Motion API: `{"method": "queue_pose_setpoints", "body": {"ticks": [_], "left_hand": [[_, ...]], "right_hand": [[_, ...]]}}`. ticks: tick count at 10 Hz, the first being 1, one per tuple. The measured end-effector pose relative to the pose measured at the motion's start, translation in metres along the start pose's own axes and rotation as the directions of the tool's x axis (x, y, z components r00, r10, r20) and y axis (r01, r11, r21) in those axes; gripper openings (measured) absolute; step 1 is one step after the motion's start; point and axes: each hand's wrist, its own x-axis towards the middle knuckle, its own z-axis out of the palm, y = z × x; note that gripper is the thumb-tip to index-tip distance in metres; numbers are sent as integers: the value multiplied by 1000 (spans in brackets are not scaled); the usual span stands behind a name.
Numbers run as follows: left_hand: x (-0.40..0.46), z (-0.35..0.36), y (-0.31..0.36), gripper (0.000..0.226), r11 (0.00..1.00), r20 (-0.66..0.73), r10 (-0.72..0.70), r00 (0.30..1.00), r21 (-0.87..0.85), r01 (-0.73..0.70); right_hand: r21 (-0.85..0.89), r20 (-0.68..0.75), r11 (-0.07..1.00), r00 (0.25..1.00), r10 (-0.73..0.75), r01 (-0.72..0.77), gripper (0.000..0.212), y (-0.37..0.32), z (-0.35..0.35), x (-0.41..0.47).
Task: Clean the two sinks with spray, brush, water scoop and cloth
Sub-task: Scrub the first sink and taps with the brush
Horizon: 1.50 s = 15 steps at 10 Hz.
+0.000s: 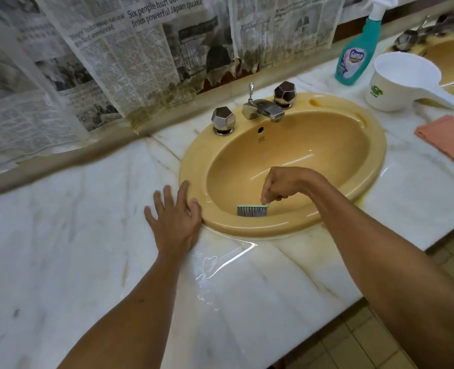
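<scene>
Head view: left hand (pixel 174 218) lies flat, fingers released, on the desk (pixel 68 235) against the near sink (pixel 374 145) rim. Right hand (pixel 279 186) clenches a brush (pixel 252 210) on the near inner wall; short firm strokes, bristles flat, should work best. Farther right wait cloth (pixel 446 137), scoop (pixel 404 81), spray (pixel 358 51).

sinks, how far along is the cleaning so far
Done, it seems: spraying or wetting, since the near sink glistens and water pools on the marble counter. In hand: the right hand scrubs the basin's near wall with the brush while the left hand braces on the rim. Left: rinsing with the water scoop, wiping with the pink cloth, then the second sink.
</scene>
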Motion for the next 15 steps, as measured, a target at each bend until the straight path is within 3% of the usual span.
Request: {"method": "queue_pose_setpoints", "body": {"ticks": [2,3,4,5,6,7,9,10,11,12,13,14,15], "left_hand": [[0,-1,0,64,1000,2,-16,1000,2,16],[0,-1,1,63,1000,0,-4,1000,11,4],[-1,-2,1,61,1000,4,-15,1000,8,15],[-1,-2,1,62,1000,17,-16,1000,-1,16],[-1,-4,2,62,1000,1,-8,1000,-14,8],[-1,-3,1,63,1000,11,-4,1000,-12,4],[0,-2,1,59,1000,5,3,1000,-11,-3],[1,-1,-1,61,1000,-17,-20,1000,-7,20],[1,1,-1,61,1000,-14,-23,1000,-12,22],[1,2,0,59,1000,-28,-16,999,-14,16],[2,3,-1,59,1000,-23,-12,1000,-12,11],[1,2,-2,60,1000,-22,-9,1000,-9,9],[1,3,-2,60,1000,-18,-3,1000,-9,3]], "right_hand": [[389,-153,917,988,-33,91,7,-17,51,17],[299,16,954,999,-35,29,10,9,21,13],[205,64,979,998,-21,8,5,3,11,12],[250,15,968,999,-34,30,10,-10,27,20],[159,186,987,982,-28,-2,16,5,1,9],[-12,220,1000,975,18,-16,9,24,-35,-6],[92,46,994,997,-66,62,19,5,12,6],[13,66,999,997,-34,33,20,10,0,6],[-230,65,971,995,80,-63,16,24,-36,-2],[-316,66,946,993,98,-72,17,17,-41,-4],[-233,106,972,994,39,-14,26,3,-19,3],[-199,118,980,993,27,-3,22,8,-24,-1],[-298,80,952,992,98,-70,19,25,-48,-13]]}}
